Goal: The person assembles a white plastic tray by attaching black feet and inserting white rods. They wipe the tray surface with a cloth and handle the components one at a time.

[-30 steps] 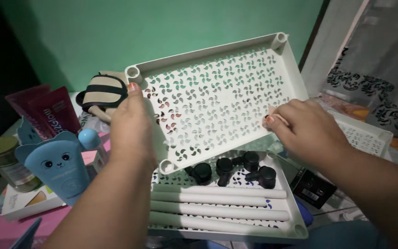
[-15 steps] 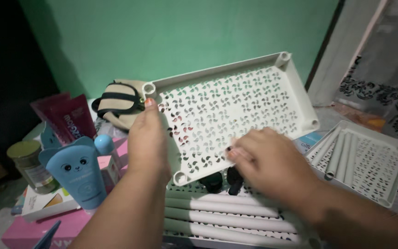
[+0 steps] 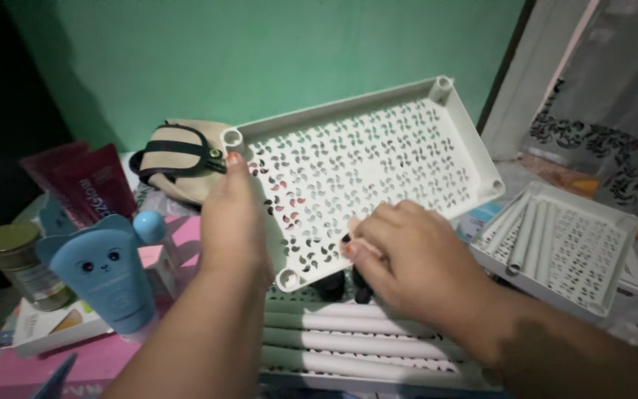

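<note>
Standing behind everything was a plain green wall, with a patterned curtain hanging at the right, and the cluttered surface below was mostly buried under things: a blue tube with a cat face, a red tube, a small jar and a beige pouch.

Both hands held a white perforated tray raised and tilted, its hollow side facing the camera, its long axis running from lower left up to the upper right corner. The left hand gripped the tray's short left edge, thumb on its face. The right hand curled at the lower long edge, fingertips pinching the rim.

Below lay white tubes on another tray, largely covered by the arms. Dark round pieces under the tray were too hidden to identify. A third tray sat at the right.
</note>
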